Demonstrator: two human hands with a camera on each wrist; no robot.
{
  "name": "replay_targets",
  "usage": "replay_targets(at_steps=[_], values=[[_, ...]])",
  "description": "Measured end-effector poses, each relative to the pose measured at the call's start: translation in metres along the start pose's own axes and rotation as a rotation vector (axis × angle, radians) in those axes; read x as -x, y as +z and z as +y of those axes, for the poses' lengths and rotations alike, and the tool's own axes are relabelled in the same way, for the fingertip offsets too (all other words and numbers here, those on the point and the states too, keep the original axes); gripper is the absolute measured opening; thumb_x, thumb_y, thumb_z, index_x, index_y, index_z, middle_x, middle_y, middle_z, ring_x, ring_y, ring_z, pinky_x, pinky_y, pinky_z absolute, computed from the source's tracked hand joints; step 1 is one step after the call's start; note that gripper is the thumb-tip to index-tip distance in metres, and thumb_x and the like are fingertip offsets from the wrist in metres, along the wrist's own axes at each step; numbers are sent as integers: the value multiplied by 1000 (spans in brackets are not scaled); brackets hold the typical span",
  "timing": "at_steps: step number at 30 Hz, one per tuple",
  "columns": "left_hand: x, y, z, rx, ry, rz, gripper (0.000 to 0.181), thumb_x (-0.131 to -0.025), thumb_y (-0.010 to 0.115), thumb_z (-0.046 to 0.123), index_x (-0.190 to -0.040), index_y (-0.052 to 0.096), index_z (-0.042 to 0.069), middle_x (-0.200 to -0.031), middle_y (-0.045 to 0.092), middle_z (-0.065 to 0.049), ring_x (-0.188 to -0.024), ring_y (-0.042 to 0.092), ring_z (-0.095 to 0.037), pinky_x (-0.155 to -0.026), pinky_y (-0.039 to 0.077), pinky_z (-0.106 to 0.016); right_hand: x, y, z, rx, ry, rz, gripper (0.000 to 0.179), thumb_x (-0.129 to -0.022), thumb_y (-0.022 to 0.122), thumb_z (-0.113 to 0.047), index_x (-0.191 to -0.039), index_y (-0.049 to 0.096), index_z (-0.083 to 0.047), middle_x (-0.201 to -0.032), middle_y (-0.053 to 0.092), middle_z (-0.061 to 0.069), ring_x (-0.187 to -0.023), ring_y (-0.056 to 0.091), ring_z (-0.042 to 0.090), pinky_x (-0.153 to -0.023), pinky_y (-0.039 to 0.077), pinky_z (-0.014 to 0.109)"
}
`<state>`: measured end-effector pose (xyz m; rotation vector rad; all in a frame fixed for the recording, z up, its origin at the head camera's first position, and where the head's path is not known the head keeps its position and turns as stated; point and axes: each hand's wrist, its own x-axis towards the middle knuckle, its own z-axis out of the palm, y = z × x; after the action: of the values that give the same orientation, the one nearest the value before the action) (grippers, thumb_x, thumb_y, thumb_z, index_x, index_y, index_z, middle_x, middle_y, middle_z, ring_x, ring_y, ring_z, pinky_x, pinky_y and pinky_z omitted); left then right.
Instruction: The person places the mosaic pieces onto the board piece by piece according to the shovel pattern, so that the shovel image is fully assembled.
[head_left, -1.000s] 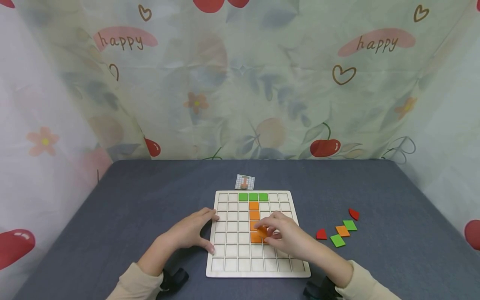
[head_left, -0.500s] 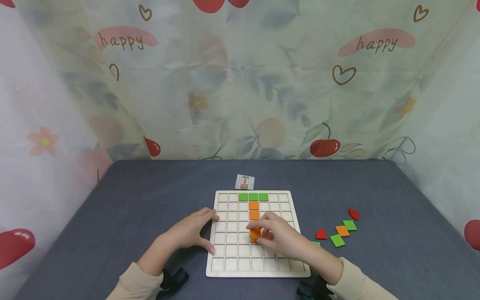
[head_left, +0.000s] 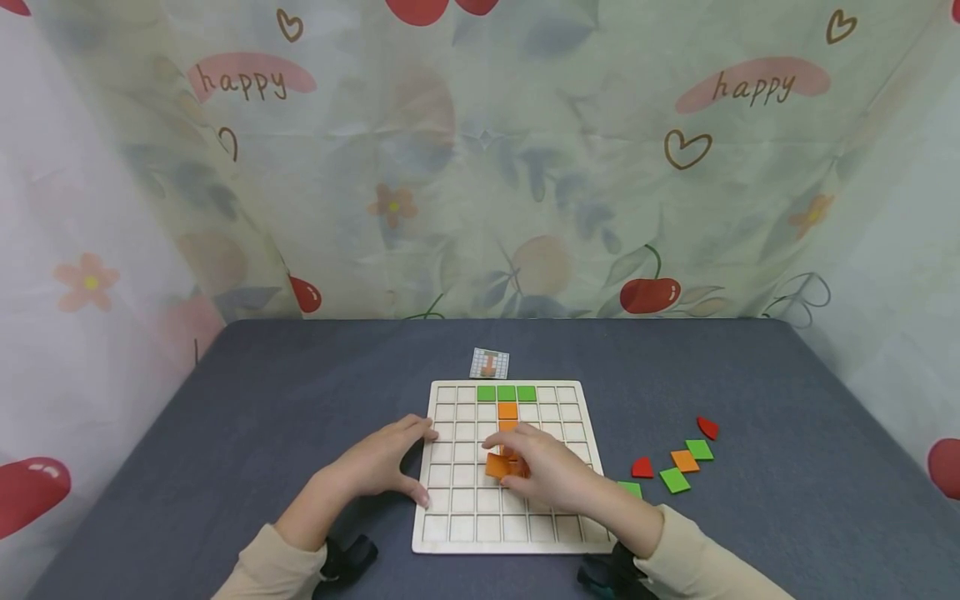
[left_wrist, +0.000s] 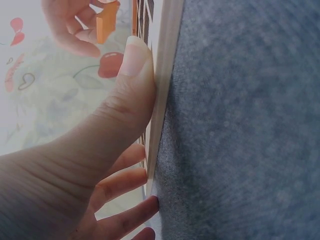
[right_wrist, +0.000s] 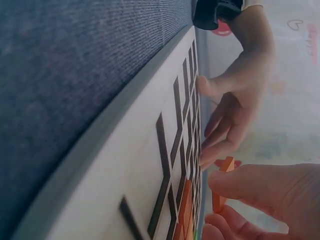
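Observation:
A white gridded board (head_left: 462,502) lies on the table, with green square tiles (head_left: 507,393) along its top row and a column of orange tiles (head_left: 507,411) below them. My right hand (head_left: 551,471) pinches an orange square tile (head_left: 497,466) between thumb and fingers over that column. In the right wrist view the held tile (right_wrist: 219,197) stands tilted above the board surface. My left hand (head_left: 384,460) rests at the board's left edge, thumb and fingertips spread along the rim. Part of the orange column is hidden behind my right hand.
Right of the board lie green tiles (head_left: 675,481), an orange tile (head_left: 685,462) and red curved-edged pieces (head_left: 708,427); another green tile (head_left: 631,489) is partly covered by my right arm. A small pattern card (head_left: 490,364) lies beyond the board. A printed curtain (head_left: 480,167) hangs behind the table.
My right hand has moved left across the board with the orange tile, uncovering part of a green tile at the right. My left hand has stayed in place.

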<state>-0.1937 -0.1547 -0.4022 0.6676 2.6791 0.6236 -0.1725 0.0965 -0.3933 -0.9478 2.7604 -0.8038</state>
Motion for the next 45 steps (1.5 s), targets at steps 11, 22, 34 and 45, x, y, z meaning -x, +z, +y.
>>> replay_targets(at_steps=[11, 22, 34, 45], values=[[0, -1, 0, 1, 5, 3, 83, -59, 84, 40, -128, 51, 6, -138, 45, -15, -127, 45, -32, -103, 39, -48, -8, 4, -4, 37, 10, -30, 24, -80, 70, -11, -104, 67, -9, -93, 59, 1, -79, 50, 13, -70, 43, 24], [0, 0, -1, 2, 12, 5, 85, -59, 84, 42, -129, 51, 7, -138, 45, -15, -128, 44, -32, -103, 38, -49, -9, 6, -1, 50, 28, -36, 21, -79, 70, -11, -101, 70, -10, -93, 62, 0, -78, 50, 11, -71, 43, 23], [0, 0, -1, 4, 16, 14, 85, -58, 84, 41, -128, 51, 6, -137, 46, -14, -127, 45, -31, -103, 39, -49, -11, 9, 1, 31, 4, -33, 22, -77, 71, -8, -99, 69, -9, -91, 64, 1, -79, 51, 11, -70, 43, 23], [0, 0, -2, -1, 26, 17, 87, -58, 84, 41, -129, 50, 5, -137, 45, -15, -127, 45, -32, -103, 39, -48, -2, -14, 7, -56, 50, 0, 26, -80, 68, -6, -105, 67, -5, -92, 64, 4, -70, 53, 11, -62, 42, 20]])
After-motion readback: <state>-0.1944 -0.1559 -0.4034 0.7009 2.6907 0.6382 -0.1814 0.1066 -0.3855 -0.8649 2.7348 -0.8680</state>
